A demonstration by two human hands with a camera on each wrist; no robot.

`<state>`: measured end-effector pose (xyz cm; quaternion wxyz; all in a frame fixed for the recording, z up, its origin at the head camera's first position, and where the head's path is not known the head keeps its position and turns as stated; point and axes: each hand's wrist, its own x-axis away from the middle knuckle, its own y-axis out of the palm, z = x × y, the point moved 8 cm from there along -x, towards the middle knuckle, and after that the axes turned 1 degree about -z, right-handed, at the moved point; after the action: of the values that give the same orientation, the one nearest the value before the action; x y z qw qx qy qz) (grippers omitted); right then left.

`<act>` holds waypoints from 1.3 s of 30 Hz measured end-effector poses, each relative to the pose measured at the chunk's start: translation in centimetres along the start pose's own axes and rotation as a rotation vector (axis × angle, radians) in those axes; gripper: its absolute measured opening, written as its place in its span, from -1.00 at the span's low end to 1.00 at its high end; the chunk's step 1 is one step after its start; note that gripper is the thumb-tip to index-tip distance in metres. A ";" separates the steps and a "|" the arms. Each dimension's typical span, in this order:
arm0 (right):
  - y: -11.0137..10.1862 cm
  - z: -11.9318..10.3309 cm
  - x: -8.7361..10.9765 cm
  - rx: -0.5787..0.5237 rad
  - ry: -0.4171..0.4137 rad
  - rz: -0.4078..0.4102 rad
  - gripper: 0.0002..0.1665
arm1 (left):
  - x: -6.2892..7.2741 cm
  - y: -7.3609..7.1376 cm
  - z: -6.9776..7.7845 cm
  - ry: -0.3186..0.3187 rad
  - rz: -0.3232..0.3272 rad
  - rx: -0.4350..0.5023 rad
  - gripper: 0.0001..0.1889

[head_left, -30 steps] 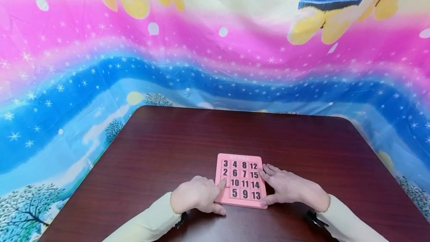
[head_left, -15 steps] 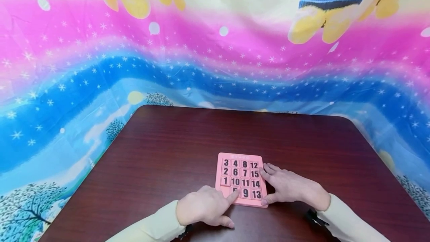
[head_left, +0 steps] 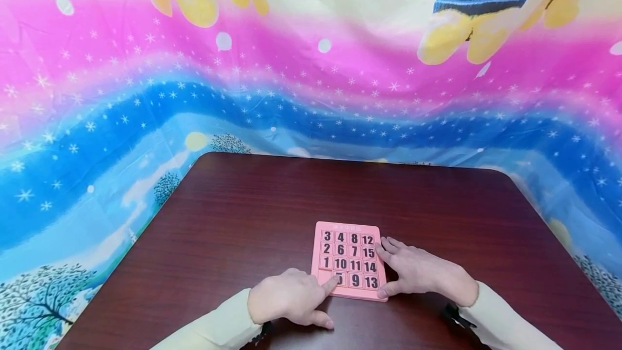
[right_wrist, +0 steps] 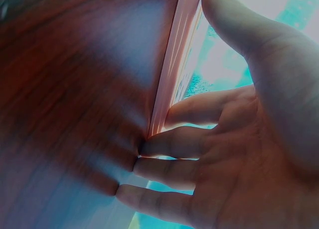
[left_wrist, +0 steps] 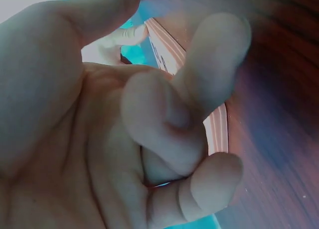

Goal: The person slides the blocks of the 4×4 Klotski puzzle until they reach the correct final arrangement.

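Note:
A pink sliding number puzzle (head_left: 316, 253) lies flat on the table, its black-numbered tiles in a square frame. The gap among the tiles is at the lower left, under tile 1 (head_left: 326, 263). My left hand (head_left: 290, 296) reaches in from the front left, index fingertip on tile 5 (head_left: 342, 278), which it partly covers. In the left wrist view its other fingers bend loosely, holding nothing. My right hand (head_left: 413, 270) rests along the puzzle's right side, thumb at the near corner. In the right wrist view its straight fingers meet the table beside the puzzle's layered edge (right_wrist: 169, 69).
The dark reddish wood table (head_left: 243, 199) has rounded far corners. A colourful printed cloth (head_left: 301, 80) with snowflakes and bear figures hangs behind and around it.
Tile 1 came into view in the third row, with the gap now below it. My left index finger moved from the left column to tile 5, then slightly left. The right hand stayed.

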<state>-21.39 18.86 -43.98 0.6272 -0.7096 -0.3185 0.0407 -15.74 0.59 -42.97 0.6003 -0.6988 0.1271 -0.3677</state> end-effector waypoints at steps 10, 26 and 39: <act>-0.2 -0.1 0.0 0.013 -0.019 0.016 0.23 | -0.1 0.1 0.6 -0.016 0.008 -0.027 -0.03; -0.1 -0.1 -0.1 0.006 -0.010 0.017 0.25 | -0.6 0.1 0.9 0.000 0.011 -0.023 -0.12; -0.1 -0.1 -0.1 0.002 -0.017 0.013 0.24 | 0.1 -0.6 -1.8 -0.032 0.003 0.045 -0.12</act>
<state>-21.41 18.75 -43.92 0.6250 -0.7107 -0.3189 0.0510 -17.06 -0.67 -42.35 0.6183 -0.6907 0.1103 -0.3585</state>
